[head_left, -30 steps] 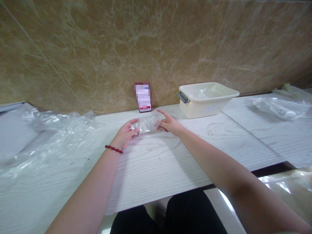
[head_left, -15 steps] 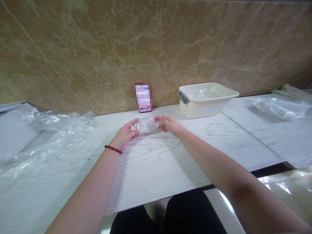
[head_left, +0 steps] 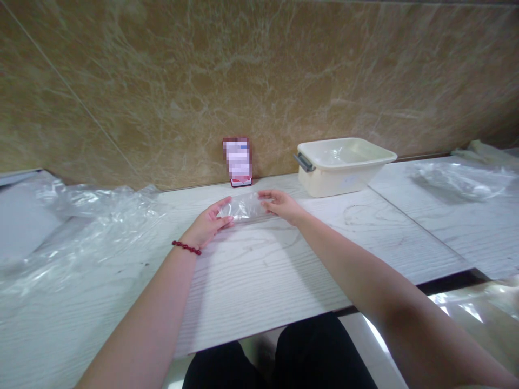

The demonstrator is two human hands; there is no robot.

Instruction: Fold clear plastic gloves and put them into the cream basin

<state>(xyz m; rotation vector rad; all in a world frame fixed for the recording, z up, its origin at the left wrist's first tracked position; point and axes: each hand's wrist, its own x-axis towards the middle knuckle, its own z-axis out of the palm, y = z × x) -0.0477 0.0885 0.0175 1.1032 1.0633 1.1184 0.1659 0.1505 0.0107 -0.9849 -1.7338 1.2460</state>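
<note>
A small clear plastic bag (head_left: 244, 207) is stretched between my two hands, just above the white wood-grain table (head_left: 251, 281). My left hand (head_left: 211, 220) grips its left end between thumb and fingers; a dark red bead bracelet circles that wrist. At the other end my right hand (head_left: 281, 205) pinches the bag's edge between thumb and fingertips. The plastic is shiny and wrinkled, and I cannot tell whether anything is inside it.
A phone (head_left: 239, 162) with a blurred screen leans against the marbled wall behind my hands. To its right stands a cream plastic tub (head_left: 336, 181) with a grey handle, clear plastic inside. Large clear plastic sheeting (head_left: 109, 221) lies left; more clear bags (head_left: 466, 178) lie right.
My right thumb and fingers have shifted slightly on the bag's right end, and the bag's folds have changed. My left hand stays almost in place.
</note>
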